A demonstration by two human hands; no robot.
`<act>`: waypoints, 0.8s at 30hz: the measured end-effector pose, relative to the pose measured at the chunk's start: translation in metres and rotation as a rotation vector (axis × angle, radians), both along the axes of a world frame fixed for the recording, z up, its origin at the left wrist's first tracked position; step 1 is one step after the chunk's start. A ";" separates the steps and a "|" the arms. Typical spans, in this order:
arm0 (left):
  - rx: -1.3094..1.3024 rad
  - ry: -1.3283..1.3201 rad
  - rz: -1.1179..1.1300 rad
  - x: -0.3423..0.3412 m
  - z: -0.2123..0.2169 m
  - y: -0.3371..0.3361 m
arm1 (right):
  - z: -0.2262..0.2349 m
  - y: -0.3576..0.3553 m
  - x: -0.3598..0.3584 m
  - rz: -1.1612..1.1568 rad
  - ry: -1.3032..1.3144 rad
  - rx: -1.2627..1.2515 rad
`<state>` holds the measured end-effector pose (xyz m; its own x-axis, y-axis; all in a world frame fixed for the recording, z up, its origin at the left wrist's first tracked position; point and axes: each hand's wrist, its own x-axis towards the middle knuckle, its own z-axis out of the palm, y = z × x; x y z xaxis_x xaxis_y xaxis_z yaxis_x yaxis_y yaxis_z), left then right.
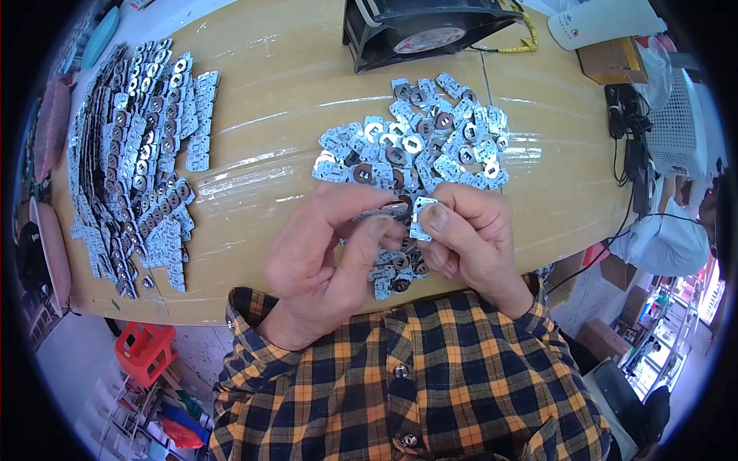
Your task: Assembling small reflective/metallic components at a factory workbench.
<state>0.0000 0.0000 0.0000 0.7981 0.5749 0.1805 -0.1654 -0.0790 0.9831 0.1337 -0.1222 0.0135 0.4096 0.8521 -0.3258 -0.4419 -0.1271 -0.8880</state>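
While pinched (right hand (477, 232)), board (419, 209) protrudes.

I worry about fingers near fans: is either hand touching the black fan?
No, a board pile separates the fan from the left hand and right hand.

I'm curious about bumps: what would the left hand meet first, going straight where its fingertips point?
Probably the small pale board pinched in the right hand, though depth is unclear.
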 end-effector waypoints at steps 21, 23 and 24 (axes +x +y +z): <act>-0.134 0.091 0.112 0.000 0.005 0.005 | 0.012 0.004 0.015 0.047 -1.106 0.087; -0.291 0.098 0.048 0.001 0.007 0.006 | 0.011 0.006 0.016 0.071 -1.027 0.147; -0.291 0.098 0.046 0.001 0.006 0.007 | 0.009 0.005 0.017 0.069 -1.028 0.146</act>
